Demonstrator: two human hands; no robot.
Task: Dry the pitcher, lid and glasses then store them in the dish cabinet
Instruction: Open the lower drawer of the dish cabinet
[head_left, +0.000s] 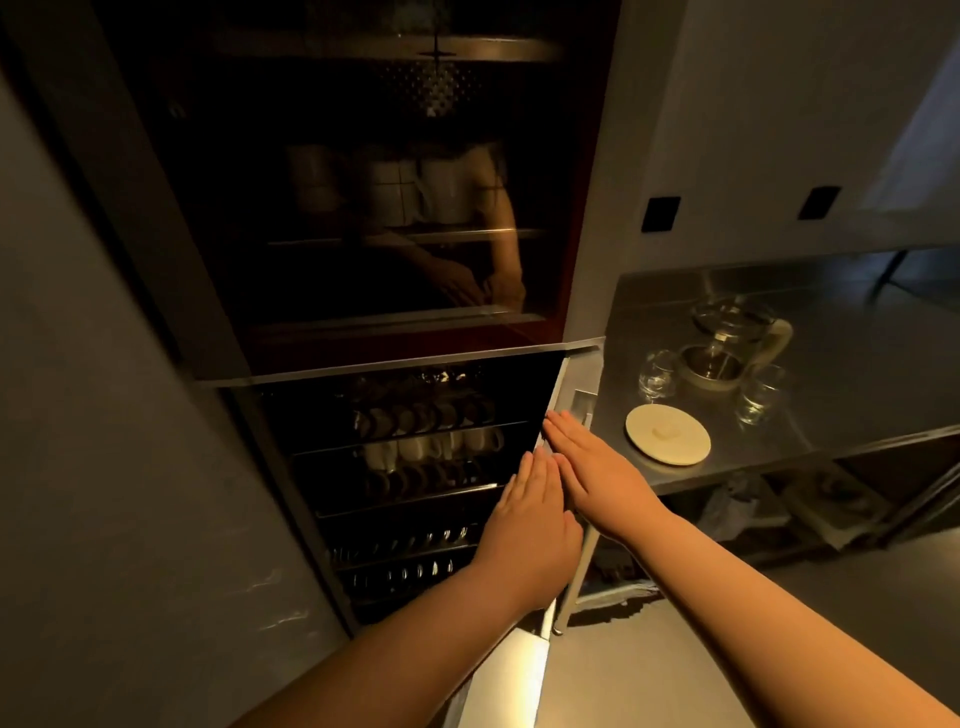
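Both hands flat, fingers extended, gripping nothing. Left hand (535, 512) pressed on right edge of cabinet (395, 467) lower glass door; right hand (592, 467) just beside it, fingertips at door's edge. Racks of cups and plates visible behind door. Steel bench (857, 364) right of cabinet carries task items: pitcher (727, 343) upright, well apart from cabinet; glasses (655, 375) (759, 395) on either side of pitcher; round lid (667, 434) flat near bench front edge, nearest cabinet.
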